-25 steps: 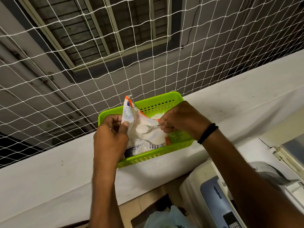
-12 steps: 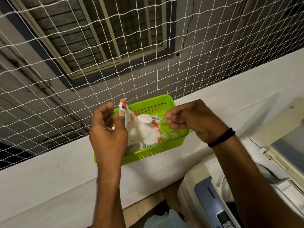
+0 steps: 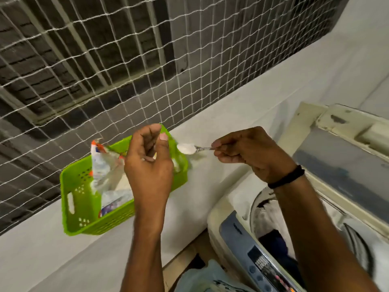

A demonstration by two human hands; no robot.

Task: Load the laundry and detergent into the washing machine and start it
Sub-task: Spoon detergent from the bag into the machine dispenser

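My right hand pinches the handle of a small metal spoon heaped with white detergent powder, held level over the ledge just right of the green basket. The detergent packet, white with orange edges, stands open inside the basket. My left hand hovers in front of the basket with loosely curled fingers and holds nothing. At lower right the top-loading washing machine has its lid raised, and dark and light laundry lies in the drum.
The basket sits on a white ledge backed by a white safety net. The washer's blue control panel faces me at the bottom right. A pale blue bag lies below, between me and the washer.
My left hand let go of the packet, which now stands in the basket. My right hand carried the filled spoon out of the packet and rightward. The view swung toward the washer.
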